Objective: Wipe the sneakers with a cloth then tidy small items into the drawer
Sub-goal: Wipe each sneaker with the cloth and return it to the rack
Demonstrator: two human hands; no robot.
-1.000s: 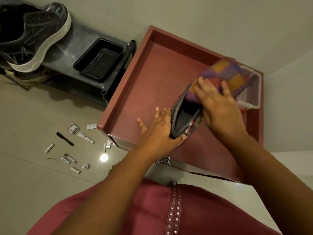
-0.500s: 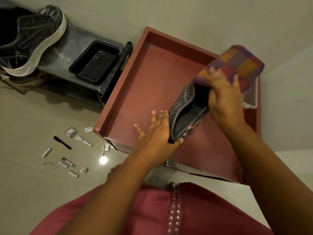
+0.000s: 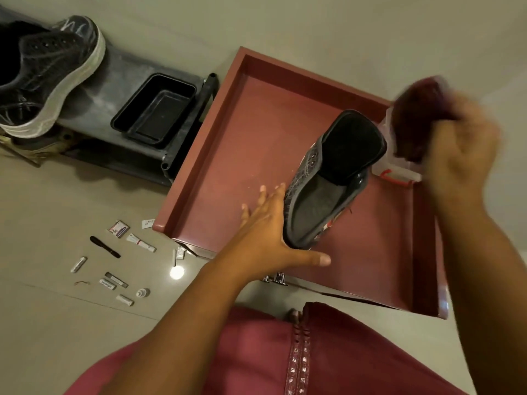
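A dark grey sneaker (image 3: pixel 328 183) is held on its side over the open red drawer (image 3: pixel 228 155), its opening facing me. My left hand (image 3: pixel 271 232) grips it at the heel end, fingers spread along the sole side. My right hand (image 3: pixel 459 155) is blurred at the right, off the shoe, shut on a purple patterned cloth (image 3: pixel 416 121). Several small items (image 3: pixel 114 260) lie scattered on the floor at the left of the drawer: tubes, a black stick, small packets.
A black sneaker with a white sole (image 3: pixel 45 75) rests on a dark rack (image 3: pixel 125 75), beside a black tray (image 3: pixel 155 109). A clear plastic box (image 3: pixel 396 169) sits in the drawer's far right corner. My red garment (image 3: pixel 285 360) fills the bottom.
My right hand has lifted the cloth off the sneaker's toe and swung it away to the right. The sneaker's full opening now shows. My left hand keeps its hold.
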